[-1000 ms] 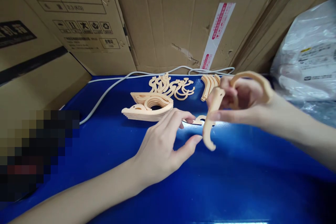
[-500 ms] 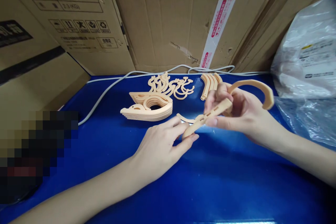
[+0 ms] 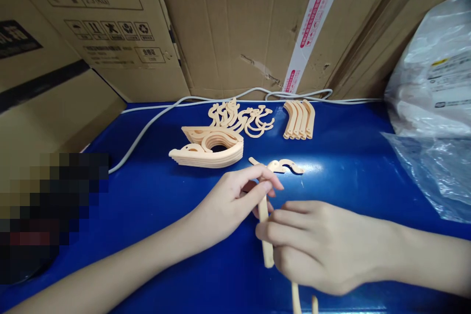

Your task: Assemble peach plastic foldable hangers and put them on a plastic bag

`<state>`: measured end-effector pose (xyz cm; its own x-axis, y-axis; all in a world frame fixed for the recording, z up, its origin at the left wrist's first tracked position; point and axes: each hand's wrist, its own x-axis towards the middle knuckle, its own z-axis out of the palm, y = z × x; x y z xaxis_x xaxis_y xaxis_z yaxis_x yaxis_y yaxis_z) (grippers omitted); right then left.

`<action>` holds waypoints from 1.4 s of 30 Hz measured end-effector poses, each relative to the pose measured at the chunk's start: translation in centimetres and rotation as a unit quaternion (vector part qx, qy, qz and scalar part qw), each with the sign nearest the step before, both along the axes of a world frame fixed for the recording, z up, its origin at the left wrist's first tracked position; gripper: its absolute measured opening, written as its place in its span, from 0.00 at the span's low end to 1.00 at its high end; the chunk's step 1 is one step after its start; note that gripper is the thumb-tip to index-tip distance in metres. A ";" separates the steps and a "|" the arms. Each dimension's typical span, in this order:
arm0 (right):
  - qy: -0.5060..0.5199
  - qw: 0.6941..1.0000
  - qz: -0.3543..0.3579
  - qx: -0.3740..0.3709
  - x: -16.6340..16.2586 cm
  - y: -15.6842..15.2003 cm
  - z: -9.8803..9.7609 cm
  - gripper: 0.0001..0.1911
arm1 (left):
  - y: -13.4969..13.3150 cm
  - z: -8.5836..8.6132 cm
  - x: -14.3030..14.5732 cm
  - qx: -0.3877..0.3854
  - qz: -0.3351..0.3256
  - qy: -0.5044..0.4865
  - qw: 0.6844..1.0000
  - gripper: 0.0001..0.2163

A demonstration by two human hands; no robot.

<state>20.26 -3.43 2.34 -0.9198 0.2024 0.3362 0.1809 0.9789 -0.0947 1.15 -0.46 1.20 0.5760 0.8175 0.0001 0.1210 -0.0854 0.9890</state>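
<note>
A beige hanger arm (image 3: 268,254), a narrow plastic bar, stands on end in front of me, held in both hands. The fingers of my left hand (image 3: 226,206) pinch its upper part. Lower down, my right hand (image 3: 327,245) is wrapped round it, back of the hand towards me, hiding its middle. Below the right hand a slim beige curved part (image 3: 296,299) pokes out; how it is held is hidden. Just beyond my left fingers lie a few flat beige pieces, among them a curved hook (image 3: 292,166), partly covered by the hand.
Folded beige hangers (image 3: 206,159) are stacked left of centre. Behind them lies a pile of curved hooks (image 3: 253,130), with a row of hanger arms (image 3: 300,120) to the right. A white cable (image 3: 147,130), cardboard boxes (image 3: 239,34) and plastic wrapping (image 3: 427,171) border the blue table (image 3: 176,274).
The bar has swung from slanting to nearly upright. My right hand has come down and towards me, turning over, so the curved part now points down. The row of arms is uncovered.
</note>
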 end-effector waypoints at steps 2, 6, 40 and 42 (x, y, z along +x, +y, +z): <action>0.006 0.995 -0.009 -0.096 0.3 0.3 0.2 0.06 | 0.1 -0.1 -0.1 0.004 0.003 -0.001 1.000 0.08; 0.087 0.951 -0.072 -0.288 1.5 2.0 1.1 0.02 | 0.2 -0.2 -0.1 -0.019 0.024 -0.027 0.999 0.04; 0.264 0.614 -0.309 -0.677 3.0 6.8 -0.5 0.14 | -0.3 -1.0 -0.5 0.315 0.030 0.325 0.891 0.07; 0.262 0.611 -0.307 -0.681 3.1 6.9 -0.5 0.13 | -0.2 -0.9 -0.6 0.320 0.031 0.327 0.889 0.07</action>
<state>23.35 3.51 1.82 -0.3676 0.8754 -0.3140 0.0699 -0.3106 -0.9480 0.59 -0.69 0.27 0.5777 0.8005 0.1593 0.6760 -0.5787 0.4562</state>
